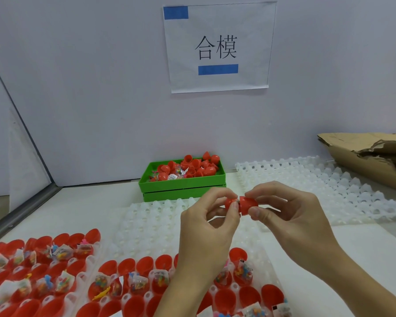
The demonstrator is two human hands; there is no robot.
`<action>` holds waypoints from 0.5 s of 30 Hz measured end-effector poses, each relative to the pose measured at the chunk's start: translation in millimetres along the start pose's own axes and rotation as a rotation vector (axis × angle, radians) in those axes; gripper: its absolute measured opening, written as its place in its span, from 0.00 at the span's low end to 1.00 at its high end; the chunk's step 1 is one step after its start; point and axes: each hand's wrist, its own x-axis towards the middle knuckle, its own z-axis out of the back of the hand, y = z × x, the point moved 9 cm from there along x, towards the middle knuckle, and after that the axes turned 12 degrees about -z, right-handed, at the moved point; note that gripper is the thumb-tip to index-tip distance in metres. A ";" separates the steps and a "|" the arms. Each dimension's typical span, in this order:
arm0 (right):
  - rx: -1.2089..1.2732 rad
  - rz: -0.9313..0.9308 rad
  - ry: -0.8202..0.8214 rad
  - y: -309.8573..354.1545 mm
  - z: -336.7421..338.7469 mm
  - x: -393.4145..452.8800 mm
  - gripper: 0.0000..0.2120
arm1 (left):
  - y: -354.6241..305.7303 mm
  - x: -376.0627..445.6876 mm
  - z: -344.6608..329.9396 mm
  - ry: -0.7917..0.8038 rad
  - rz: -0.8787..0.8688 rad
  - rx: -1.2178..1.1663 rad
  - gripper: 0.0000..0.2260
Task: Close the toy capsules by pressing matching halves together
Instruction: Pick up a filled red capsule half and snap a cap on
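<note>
Two capsule halves between fingers

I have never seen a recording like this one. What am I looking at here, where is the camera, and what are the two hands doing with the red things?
There is no machine here: a person works with bare hands, and the one picture comes from a camera worn on the head, looking forward and down.

The left hand pinches one red capsule half, and the right hand pinches the matching red half. The halves face each other, almost joined.

On the table, near trays hold open red halves, many with small bagged toys inside. Empty white trays lie further back. A green box by the wall holds more red pieces. A paper sign hangs on the wall, and torn cardboard lies at the right.
</note>
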 end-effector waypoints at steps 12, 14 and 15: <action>0.040 -0.009 -0.028 -0.8 0.9 -0.6 0.10 | -8.7 -0.7 -0.8 0.032 -0.108 0.097 0.09; 0.042 -0.019 -0.017 -1.8 -1.1 -1.0 0.10 | -6.8 -0.3 1.3 0.000 -0.082 0.091 0.10; 0.039 -0.021 -0.011 -2.1 -2.2 -1.1 0.11 | -6.1 -0.1 2.1 -0.017 -0.069 0.086 0.11</action>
